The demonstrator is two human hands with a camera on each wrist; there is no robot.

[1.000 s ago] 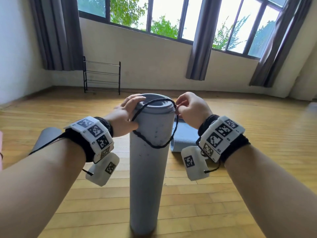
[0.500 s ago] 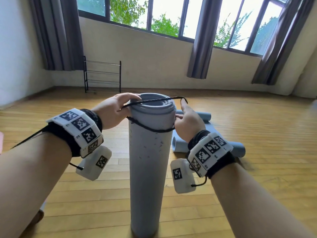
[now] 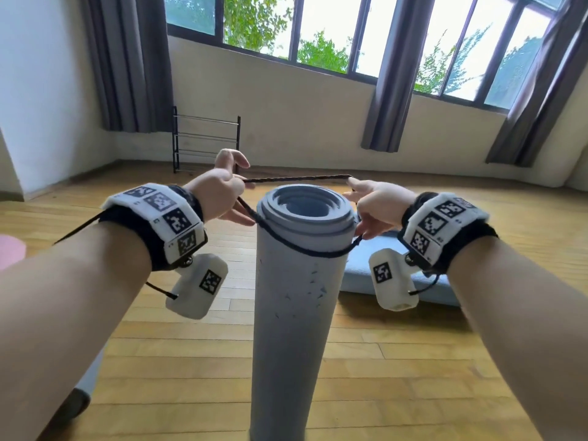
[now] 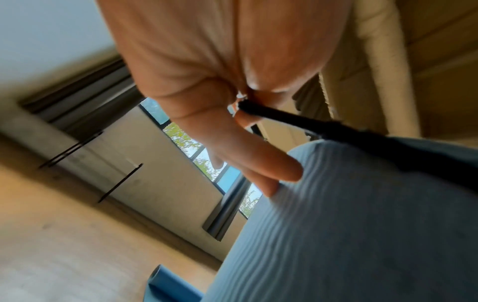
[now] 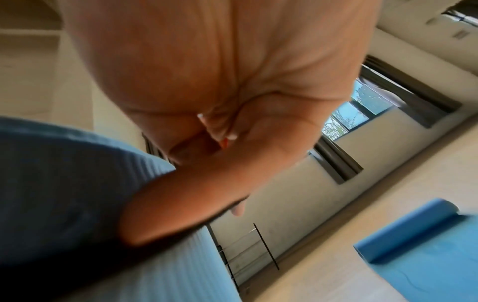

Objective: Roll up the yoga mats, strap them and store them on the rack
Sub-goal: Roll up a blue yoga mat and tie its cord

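Note:
A rolled grey-blue yoga mat (image 3: 292, 313) stands upright on the wooden floor in front of me. A black cord strap (image 3: 296, 178) loops round its top end: one side lies against the roll a little below the rim, the other is stretched taut above the opening. My left hand (image 3: 222, 192) pinches the cord at the left of the roll. My right hand (image 3: 372, 202) pinches it at the right. In the left wrist view the black cord (image 4: 297, 118) runs from my pinched fingers over the mat (image 4: 349, 235). The right wrist view shows curled fingers against the mat (image 5: 64, 183).
A black metal rack (image 3: 206, 138) stands against the far wall under the windows. A partly unrolled blue mat (image 3: 359, 275) lies on the floor behind the roll, to the right. Another grey roll (image 3: 86, 396) lies at lower left, and a pink mat edge (image 3: 11, 249) at far left.
Both hands have moved apart and pulled the cord taut across the top of the roll. The near side of the loop sits lower on the roll than a second ago.

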